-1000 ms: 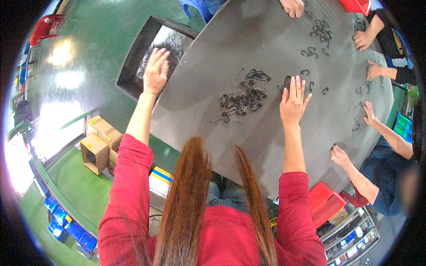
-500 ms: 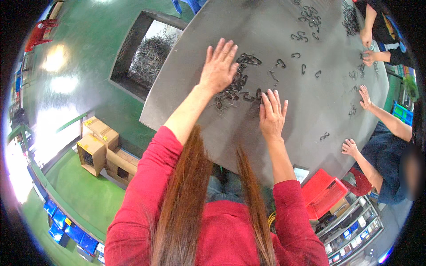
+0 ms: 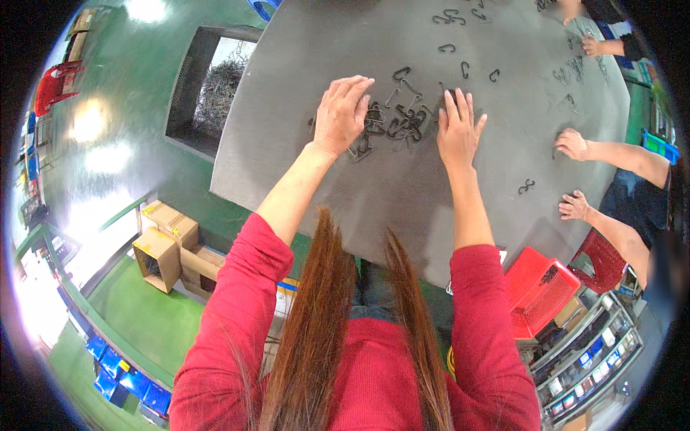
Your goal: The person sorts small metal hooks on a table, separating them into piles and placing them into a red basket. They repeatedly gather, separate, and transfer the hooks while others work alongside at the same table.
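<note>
A black crate (image 3: 188, 90) is standing past the left edge of the grey table (image 3: 345, 208), a red basket (image 3: 539, 305) is sitting near right, and four co-workers' hands (image 3: 573, 145) are showing opposite. Between the person's hands, uncountably tangled black hooks (image 3: 408, 123) are lying heaped; three loose ones are lying beyond. The half-curled left hand (image 3: 341, 116) is hiding some, its grip impossible to tell; the right hand (image 3: 458, 131) is spreading loosely, gripping nothing visible.
</note>
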The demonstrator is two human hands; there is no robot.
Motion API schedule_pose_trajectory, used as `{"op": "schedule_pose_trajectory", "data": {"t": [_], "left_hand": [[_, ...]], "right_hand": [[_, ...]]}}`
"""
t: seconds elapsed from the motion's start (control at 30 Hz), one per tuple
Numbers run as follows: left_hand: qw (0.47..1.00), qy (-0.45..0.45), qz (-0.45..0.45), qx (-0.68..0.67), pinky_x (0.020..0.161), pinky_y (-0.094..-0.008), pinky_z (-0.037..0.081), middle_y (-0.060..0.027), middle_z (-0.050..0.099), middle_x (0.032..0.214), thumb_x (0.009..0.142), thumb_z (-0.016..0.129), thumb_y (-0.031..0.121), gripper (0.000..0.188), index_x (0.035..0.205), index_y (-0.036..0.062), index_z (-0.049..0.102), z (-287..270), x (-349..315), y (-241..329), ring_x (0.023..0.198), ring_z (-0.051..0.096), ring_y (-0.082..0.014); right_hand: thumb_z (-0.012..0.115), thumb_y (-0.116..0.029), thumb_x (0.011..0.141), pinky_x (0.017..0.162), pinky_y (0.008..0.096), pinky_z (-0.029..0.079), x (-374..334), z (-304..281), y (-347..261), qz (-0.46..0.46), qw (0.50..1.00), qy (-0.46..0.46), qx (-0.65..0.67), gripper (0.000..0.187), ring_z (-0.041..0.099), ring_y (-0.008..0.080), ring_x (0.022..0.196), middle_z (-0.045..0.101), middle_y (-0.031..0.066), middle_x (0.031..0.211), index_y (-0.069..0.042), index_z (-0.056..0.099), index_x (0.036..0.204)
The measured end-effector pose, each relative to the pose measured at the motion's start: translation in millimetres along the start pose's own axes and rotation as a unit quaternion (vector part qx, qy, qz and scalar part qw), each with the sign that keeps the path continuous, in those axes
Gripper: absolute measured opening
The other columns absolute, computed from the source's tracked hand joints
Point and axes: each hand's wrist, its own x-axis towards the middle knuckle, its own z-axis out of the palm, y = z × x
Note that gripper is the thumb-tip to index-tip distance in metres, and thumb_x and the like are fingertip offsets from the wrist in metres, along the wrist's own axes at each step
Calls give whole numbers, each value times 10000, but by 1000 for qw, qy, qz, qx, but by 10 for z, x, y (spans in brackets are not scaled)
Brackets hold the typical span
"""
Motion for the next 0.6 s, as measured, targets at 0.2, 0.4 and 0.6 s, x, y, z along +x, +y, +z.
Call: {"op": "schedule_pose_trajectory", "data": {"t": [0.2, 0.4, 0.6], "left_hand": [[996, -38, 64, 42, 891, -377, 419, -34, 596, 1105, 800, 656, 183, 261, 1060, 166, 637, 402, 392, 95, 1075, 513, -231], [969, -154, 119, 152, 878, -386, 399, -6, 565, 1088, 778, 679, 257, 175, 903, 144, 633, 513, 696, 151, 1105, 466, -232], [974, -47, -169, -140, 861, -396, 446, -115, 610, 980, 841, 559, 92, 125, 943, 55, 621, 303, 368, 252, 961, 573, -265]], "right_hand": [[608, -195, 845, 914, 445, 421, 271, -130, 160, 96, 980, 2, 176, 171, 554, 241, 1065, 595, 23, 1075, -165, 643, 1009], [641, -241, 823, 834, 434, 428, 642, -314, 360, 3, 980, -153, 126, 139, 567, 232, 985, 599, 22, 979, -151, 660, 927], [612, -275, 846, 877, 479, 389, 446, -289, 407, -63, 978, -195, -43, 190, 541, 220, 1028, 583, 44, 992, -117, 634, 951]]}}
